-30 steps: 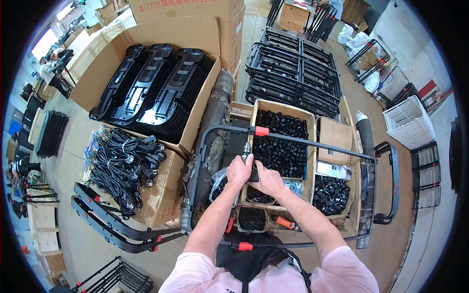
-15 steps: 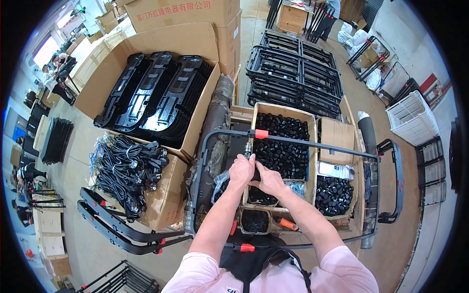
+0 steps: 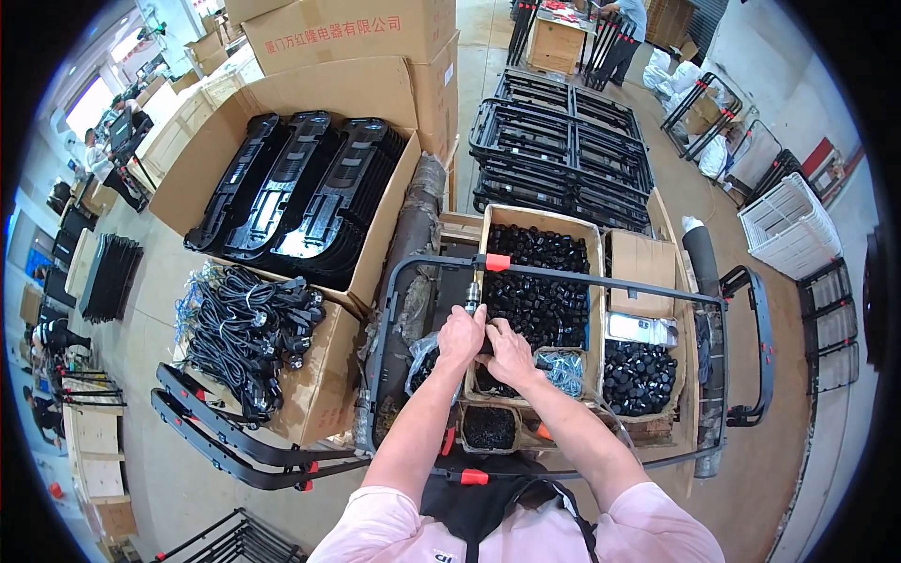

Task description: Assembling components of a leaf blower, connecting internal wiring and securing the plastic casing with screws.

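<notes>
A power screwdriver (image 3: pixel 472 296) with a metal chuck is between my hands, its bit pointing away from me at the black tube frame (image 3: pixel 610 279). The bit end is close to a red joint piece (image 3: pixel 497 263) on the frame's far bar; whether it touches cannot be made out. My left hand (image 3: pixel 460 336) is wrapped round the front of the screwdriver, behind the chuck. My right hand (image 3: pixel 510 358) grips its dark rear body, which the fingers mostly hide. The frame rests over the cartons of parts, its near bar by my waist with another red joint piece (image 3: pixel 475 477).
Below the frame are a box of black plastic caps (image 3: pixel 540 310), silver screws (image 3: pixel 563 371), small black screws (image 3: pixel 490 428) and a phone (image 3: pixel 642 327). Left stand a carton of black panels (image 3: pixel 282 211) and bundled cables (image 3: pixel 246 328). Black frames (image 3: pixel 563 145) are stacked beyond.
My right hand has shifted slightly down and its forearm covers more of the orange-handled tool. Both hands stay on the screwdriver. The whole view has tilted a little.
</notes>
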Action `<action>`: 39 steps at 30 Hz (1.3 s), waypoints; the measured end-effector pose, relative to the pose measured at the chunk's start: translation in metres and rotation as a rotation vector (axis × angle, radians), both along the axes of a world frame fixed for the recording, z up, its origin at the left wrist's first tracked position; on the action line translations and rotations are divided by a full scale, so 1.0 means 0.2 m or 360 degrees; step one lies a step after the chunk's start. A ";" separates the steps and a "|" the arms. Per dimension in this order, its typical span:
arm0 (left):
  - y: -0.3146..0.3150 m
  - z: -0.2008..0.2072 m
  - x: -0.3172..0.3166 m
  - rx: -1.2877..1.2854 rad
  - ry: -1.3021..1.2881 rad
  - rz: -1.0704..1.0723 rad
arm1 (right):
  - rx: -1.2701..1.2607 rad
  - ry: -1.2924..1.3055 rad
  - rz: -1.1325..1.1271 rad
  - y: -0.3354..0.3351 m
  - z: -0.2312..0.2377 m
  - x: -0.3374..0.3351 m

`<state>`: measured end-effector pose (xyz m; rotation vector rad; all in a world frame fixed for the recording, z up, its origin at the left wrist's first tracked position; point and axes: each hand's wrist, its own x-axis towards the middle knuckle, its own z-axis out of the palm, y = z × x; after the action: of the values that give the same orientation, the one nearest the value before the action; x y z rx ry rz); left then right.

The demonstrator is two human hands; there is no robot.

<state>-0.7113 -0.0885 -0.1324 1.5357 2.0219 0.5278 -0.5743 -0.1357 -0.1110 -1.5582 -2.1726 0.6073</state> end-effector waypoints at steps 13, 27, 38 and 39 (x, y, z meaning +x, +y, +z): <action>-0.11 0.02 -0.01 -0.0006 -0.0054 0.0025 | -0.0069 -0.0079 0.0055 -0.10 0.01 0.01; -0.12 0.05 0.13 0.0206 0.0076 -0.0131 | -0.0104 -0.0130 -0.0018 -0.09 0.04 0.19; -0.07 0.04 0.16 0.0206 0.0015 -0.0087 | 0.0043 -0.0089 0.0027 -0.04 -0.02 0.25; -0.07 0.04 0.15 0.0193 0.0004 -0.0087 | 0.0040 -0.0086 0.0029 -0.04 -0.01 0.24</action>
<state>-0.6805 -0.1024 -0.1237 1.6583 1.9753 0.6373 -0.5257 -0.1430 -0.1125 -1.5605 -2.2279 0.5478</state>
